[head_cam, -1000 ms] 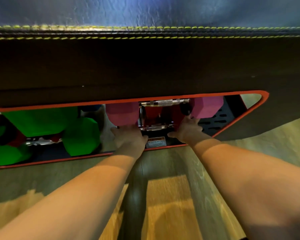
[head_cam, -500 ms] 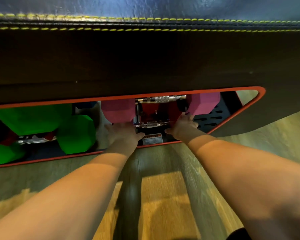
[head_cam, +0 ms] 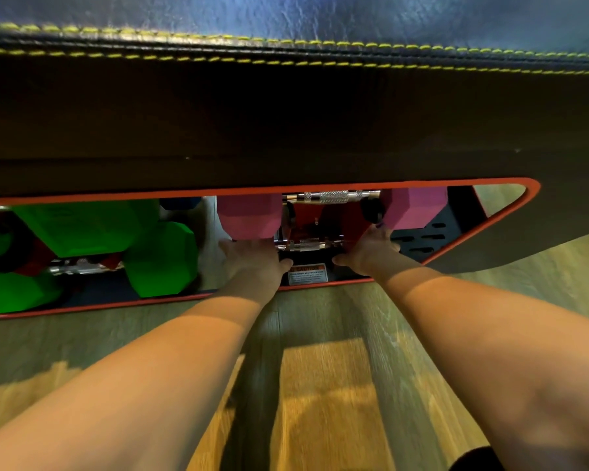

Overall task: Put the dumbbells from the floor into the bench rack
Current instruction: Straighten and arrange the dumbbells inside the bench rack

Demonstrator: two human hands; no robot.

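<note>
In the head view both bare forearms reach straight ahead toward twelve o'clock into the red-edged storage opening (head_cam: 510, 212) under the black padded bench with yellow stitching (head_cam: 286, 113). The left hand (head_cam: 252, 263) lies palm down, fingers hidden against the left head of the lower pink hexagonal dumbbell (head_cam: 306, 244); the right hand (head_cam: 368, 249) presses at its right end. Whether either hand is actually closed around it cannot be told. That dumbbell sits inside the rack, its chrome handle running nine to three o'clock, just below a second pink hexagonal dumbbell (head_cam: 249, 215) lying parallel. At nine o'clock, green hexagonal dumbbells (head_cam: 160, 260) fill the rack. Perforated black shelf (head_cam: 429, 236) lies bare at two o'clock, and wooden floor (head_cam: 320, 385) stretches open toward six.
</note>
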